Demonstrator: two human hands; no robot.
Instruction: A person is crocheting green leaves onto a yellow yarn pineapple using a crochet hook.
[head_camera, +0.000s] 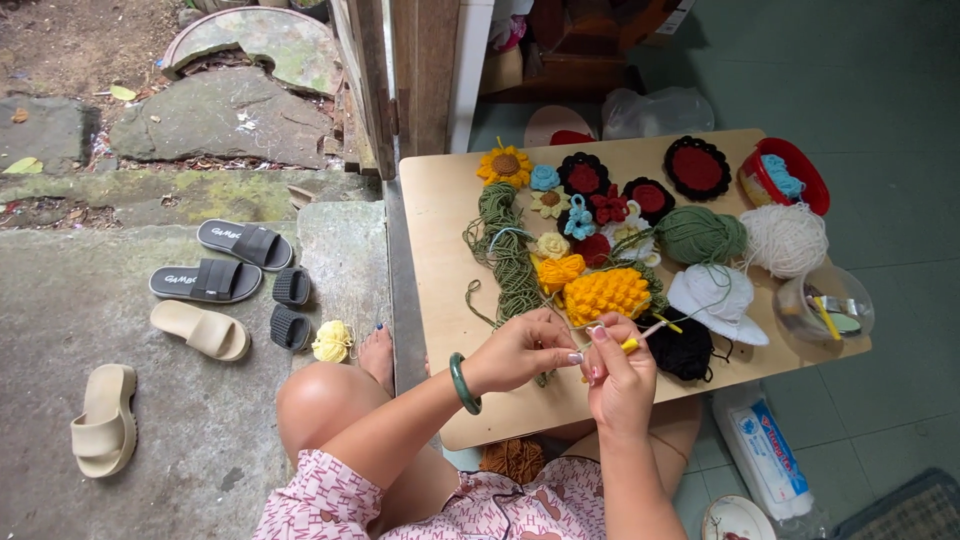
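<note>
At six o'clock on the low wooden table (440, 230), the left hand (520, 352) pinches green yarn (508, 255) between thumb and fingers, though the stitch itself is hidden between the hands. Just at its three o'clock, the right hand (617, 375) grips a yellow-handled crochet hook (640, 338), its tip too small to make out. Knobbly crocheted flowers (585, 215) and soft yarn balls (745, 238) crowd twelve o'clock; sandals (215, 265) lie on rough concrete at nine o'clock.

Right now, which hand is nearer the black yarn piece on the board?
Right. The right hand, holding a yellow-handled crochet hook, sits just beside the black yarn piece; the left hand is farther off, beyond the right.
</note>
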